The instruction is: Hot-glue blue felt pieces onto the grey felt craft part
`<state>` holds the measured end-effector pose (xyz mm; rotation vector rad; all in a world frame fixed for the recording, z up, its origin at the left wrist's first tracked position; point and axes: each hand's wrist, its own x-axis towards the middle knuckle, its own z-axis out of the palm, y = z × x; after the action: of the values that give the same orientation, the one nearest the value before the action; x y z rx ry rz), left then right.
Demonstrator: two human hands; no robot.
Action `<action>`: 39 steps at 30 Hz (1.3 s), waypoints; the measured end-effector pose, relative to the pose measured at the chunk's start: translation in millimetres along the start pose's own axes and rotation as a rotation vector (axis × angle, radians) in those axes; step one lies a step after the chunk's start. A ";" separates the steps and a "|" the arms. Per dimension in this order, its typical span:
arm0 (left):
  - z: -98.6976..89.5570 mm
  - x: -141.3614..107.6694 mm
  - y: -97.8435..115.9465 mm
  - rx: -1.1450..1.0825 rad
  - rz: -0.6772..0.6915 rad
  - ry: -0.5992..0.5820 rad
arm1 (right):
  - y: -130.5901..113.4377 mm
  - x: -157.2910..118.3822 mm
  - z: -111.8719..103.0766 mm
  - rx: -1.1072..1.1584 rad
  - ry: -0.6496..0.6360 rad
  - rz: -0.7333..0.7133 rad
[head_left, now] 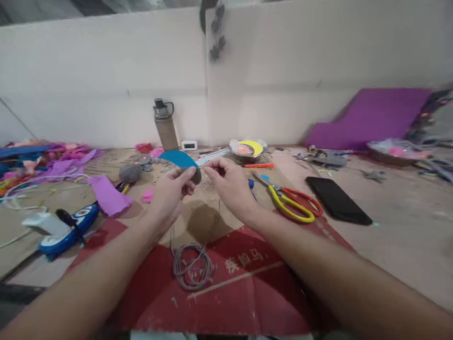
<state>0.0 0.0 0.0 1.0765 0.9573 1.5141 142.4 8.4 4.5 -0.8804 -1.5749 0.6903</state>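
Note:
Near the middle, my left hand pinches a small dark grey piece. A blue curved piece shows just behind it. Close to its right side, my right hand has thumb and forefinger pressed together; what lies between those fingertips is too small to name. A coil of grey cord rests on red cardboard below the hands, and a strand rises from it toward them.
Yellow and red scissors and a black phone lie at the right. A metal bowl and bottle stand behind. Left are a blue power strip, grey yarn ball and colored scraps.

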 end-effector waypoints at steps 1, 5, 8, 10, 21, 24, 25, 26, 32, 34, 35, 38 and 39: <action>-0.4 -0.3 0.3 -0.006 -0.012 -0.007 | -1.1 0.5 0.3 0.002 0.005 0.002; -1.1 -1.7 1.8 -0.030 -0.056 -0.025 | -4.9 1.5 0.7 0.002 0.023 0.007; -0.5 -2.5 2.8 -0.056 -0.075 -0.026 | -6.3 0.6 0.1 0.000 0.019 0.010; -0.1 -2.6 3.3 -0.080 -0.079 -0.030 | -6.5 -0.2 -0.2 0.004 0.007 0.016; 1.5 -2.6 3.8 -0.170 -0.128 -0.033 | -5.3 -1.9 -0.1 -0.045 -0.004 0.010; 1.7 -1.6 3.0 -0.188 -0.113 -0.066 | -4.6 -2.7 -0.5 -0.047 0.000 -0.008; 1.6 -1.2 2.6 -0.193 -0.106 -0.076 | -4.3 -2.9 -0.5 -0.047 0.003 -0.017; 1.4 -1.0 2.2 -0.198 -0.099 -0.083 | -4.2 -2.9 -0.5 -0.045 0.008 -0.025; 2.0 -1.4 2.7 -0.232 -0.125 -0.081 | -6.1 -2.9 1.0 -0.003 0.014 -0.023; 3.2 -1.8 3.8 -0.255 -0.143 -0.073 | -6.7 -3.1 1.2 0.018 0.001 -0.015; 3.9 -2.1 4.4 -0.270 -0.153 -0.070 | -6.7 -3.2 1.2 0.024 -0.005 -0.015; 5.5 -2.6 5.7 -0.316 -0.176 -0.069 | -6.1 -3.9 0.8 0.027 -0.026 -0.039; 5.7 -2.7 5.9 -0.327 -0.180 -0.075 | -5.8 -4.1 0.6 0.027 -0.033 -0.050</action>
<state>4.1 -3.5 6.8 0.7859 0.7041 1.4122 141.1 1.8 6.8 -0.8108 -1.6078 0.6921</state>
